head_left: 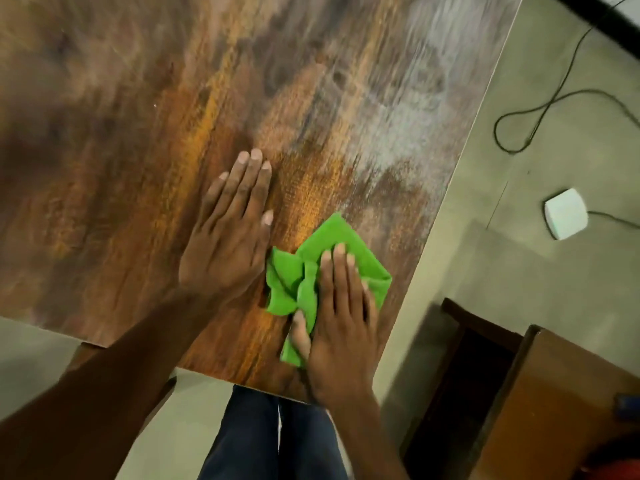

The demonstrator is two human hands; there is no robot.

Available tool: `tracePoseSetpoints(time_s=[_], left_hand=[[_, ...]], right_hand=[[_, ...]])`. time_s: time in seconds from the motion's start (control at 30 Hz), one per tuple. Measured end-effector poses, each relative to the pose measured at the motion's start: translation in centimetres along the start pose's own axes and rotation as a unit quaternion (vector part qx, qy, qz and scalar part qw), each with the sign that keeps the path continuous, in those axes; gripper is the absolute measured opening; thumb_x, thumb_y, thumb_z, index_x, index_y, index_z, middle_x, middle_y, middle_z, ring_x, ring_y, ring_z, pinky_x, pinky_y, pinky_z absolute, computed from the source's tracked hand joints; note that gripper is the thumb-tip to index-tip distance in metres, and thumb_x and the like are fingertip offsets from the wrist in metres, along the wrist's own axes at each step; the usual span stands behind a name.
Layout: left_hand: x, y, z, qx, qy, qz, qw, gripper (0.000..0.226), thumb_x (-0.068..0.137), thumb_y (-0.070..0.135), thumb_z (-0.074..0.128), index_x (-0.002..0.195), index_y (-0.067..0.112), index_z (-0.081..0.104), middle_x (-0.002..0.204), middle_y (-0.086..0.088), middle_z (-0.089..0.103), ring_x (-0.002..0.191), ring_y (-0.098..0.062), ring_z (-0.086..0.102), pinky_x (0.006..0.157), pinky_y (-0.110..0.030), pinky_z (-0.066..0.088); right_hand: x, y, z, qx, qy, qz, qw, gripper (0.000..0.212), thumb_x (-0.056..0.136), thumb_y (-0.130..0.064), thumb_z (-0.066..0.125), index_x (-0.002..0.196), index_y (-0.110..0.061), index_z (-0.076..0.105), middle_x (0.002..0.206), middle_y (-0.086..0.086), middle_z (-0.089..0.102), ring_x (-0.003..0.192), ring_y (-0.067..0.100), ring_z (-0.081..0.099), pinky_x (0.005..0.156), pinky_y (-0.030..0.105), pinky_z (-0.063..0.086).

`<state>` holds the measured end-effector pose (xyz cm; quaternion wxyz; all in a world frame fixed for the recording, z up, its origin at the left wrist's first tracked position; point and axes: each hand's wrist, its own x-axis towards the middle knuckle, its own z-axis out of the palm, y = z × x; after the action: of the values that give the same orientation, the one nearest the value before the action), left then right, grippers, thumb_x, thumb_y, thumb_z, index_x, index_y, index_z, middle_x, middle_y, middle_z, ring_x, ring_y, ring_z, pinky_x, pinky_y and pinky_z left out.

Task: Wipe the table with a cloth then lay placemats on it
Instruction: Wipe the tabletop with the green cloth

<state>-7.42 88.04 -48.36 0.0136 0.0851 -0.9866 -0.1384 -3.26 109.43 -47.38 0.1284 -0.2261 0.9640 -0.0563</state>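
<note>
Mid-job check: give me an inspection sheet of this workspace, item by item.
Surface: wooden table, pale hazy patches toward its far right.
Job's things: green cloth crumpled near the right edge; no placemats seen.
Clutter: nothing seen on the table.
Hands: left hand flat on the table; right hand pressing the cloth, fingers straight.
Cables: black cable looping on the floor.
Surroundings: white box on the floor, wooden furniture at right.

Cloth (325,271) partly hidden under right hand (341,327); table's (138,98) far end cropped
</note>
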Motion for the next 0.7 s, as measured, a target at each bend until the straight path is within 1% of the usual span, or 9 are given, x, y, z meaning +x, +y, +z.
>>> tracePoseSetpoints(time_s=[0.07, 0.13, 0.2, 0.23, 0.3, 0.4, 0.5, 0.6, 0.7], left_hand=[[0.0, -0.1, 0.1, -0.001, -0.002, 0.006, 1.0, 0.06, 0.113, 0.026, 0.027, 0.168, 0.003, 0.022, 0.177, -0.013, 0.017, 0.165, -0.023, 0.013, 0.133, -0.045, 0.017], [0.0, -0.3, 0.1, -0.013, -0.008, -0.001, 1.0, 0.061, 0.113, 0.026, 0.029, 0.168, 0.004, 0.02, 0.177, -0.012, 0.015, 0.166, -0.022, 0.01, 0.134, -0.045, 0.015], [0.1, -0.3, 0.1, -0.02, -0.015, -0.009, 1.0, 0.062, 0.113, 0.028, 0.029, 0.169, 0.005, 0.018, 0.178, -0.011, 0.012, 0.166, -0.021, 0.007, 0.134, -0.044, 0.013], [0.2, -0.3, 0.1, -0.017, -0.014, -0.009, 1.0, 0.062, 0.113, 0.028, 0.029, 0.169, 0.005, 0.017, 0.178, -0.011, 0.011, 0.166, -0.021, 0.006, 0.134, -0.044, 0.012], [0.1, -0.3, 0.1, -0.018, -0.019, -0.011, 1.0, 0.063, 0.113, 0.03, 0.028, 0.169, 0.005, 0.017, 0.178, -0.011, 0.011, 0.166, -0.021, 0.006, 0.134, -0.044, 0.012], [0.0, -0.3, 0.0, -0.015, -0.024, -0.018, 0.999, 0.063, 0.113, 0.032, 0.028, 0.169, 0.005, 0.018, 0.178, -0.012, 0.012, 0.166, -0.023, 0.007, 0.135, -0.043, 0.011], [0.1, -0.3, 0.1, -0.013, -0.017, -0.02, 1.0, 0.063, 0.113, 0.033, 0.027, 0.169, 0.005, 0.018, 0.178, -0.012, 0.012, 0.166, -0.023, 0.008, 0.135, -0.043, 0.01], [0.1, -0.3, 0.1, -0.014, -0.02, -0.028, 0.999, 0.064, 0.113, 0.034, 0.025, 0.169, 0.005, 0.018, 0.178, -0.012, 0.012, 0.166, -0.023, 0.007, 0.135, -0.042, 0.009], [0.2, -0.2, -0.1, -0.013, -0.009, -0.035, 0.999, 0.062, 0.113, 0.032, 0.028, 0.168, 0.004, 0.021, 0.177, -0.013, 0.015, 0.166, -0.023, 0.009, 0.135, -0.041, 0.01]], right_hand=[[6.5, 1.9, -1.5, 0.008, 0.016, -0.016, 1.0, 0.082, 0.107, -0.053, 0.039, 0.174, -0.016, 0.009, 0.182, 0.004, 0.002, 0.169, 0.019, 0.003, 0.135, 0.043, 0.014], [13.2, 3.0, -2.8, 0.016, 0.042, -0.003, 0.999, 0.08, 0.109, -0.053, 0.035, 0.174, -0.014, 0.008, 0.182, 0.006, 0.002, 0.169, 0.02, 0.003, 0.136, 0.043, 0.01], [17.3, 3.6, -3.7, 0.014, 0.067, 0.01, 0.998, 0.078, 0.109, -0.052, 0.035, 0.173, -0.013, 0.013, 0.182, 0.007, 0.008, 0.168, 0.021, 0.008, 0.136, 0.045, 0.011], [17.9, 3.8, -3.7, 0.01, 0.07, 0.011, 0.997, 0.077, 0.11, -0.051, 0.035, 0.173, -0.013, 0.014, 0.182, 0.007, 0.009, 0.168, 0.022, 0.008, 0.136, 0.045, 0.012], [16.6, 3.7, -3.3, -0.003, 0.061, 0.006, 0.998, 0.075, 0.111, -0.049, 0.033, 0.173, -0.013, 0.012, 0.182, 0.007, 0.006, 0.169, 0.021, 0.004, 0.136, 0.045, 0.011], [10.6, 3.3, -2.6, -0.027, 0.037, 0.0, 0.999, 0.076, 0.111, -0.048, 0.034, 0.174, -0.014, 0.008, 0.182, 0.005, 0.0, 0.169, 0.02, 0.0, 0.136, 0.045, 0.012], [3.5, 3.2, -1.6, -0.047, 0.01, -0.02, 0.999, 0.077, 0.109, -0.048, 0.039, 0.173, -0.014, 0.013, 0.182, 0.006, 0.003, 0.169, 0.022, 0.006, 0.134, 0.047, 0.02], [-1.1, 4.1, -0.8, -0.07, -0.014, -0.083, 0.994, 0.079, 0.104, -0.047, 0.046, 0.172, -0.013, 0.023, 0.181, 0.008, 0.014, 0.167, 0.024, 0.017, 0.128, 0.048, 0.028], [-1.3, 5.9, -1.0, -0.072, -0.033, -0.15, 0.985, 0.085, 0.099, -0.049, 0.051, 0.172, -0.014, 0.024, 0.181, 0.007, 0.015, 0.167, 0.023, 0.017, 0.129, 0.046, 0.026]])
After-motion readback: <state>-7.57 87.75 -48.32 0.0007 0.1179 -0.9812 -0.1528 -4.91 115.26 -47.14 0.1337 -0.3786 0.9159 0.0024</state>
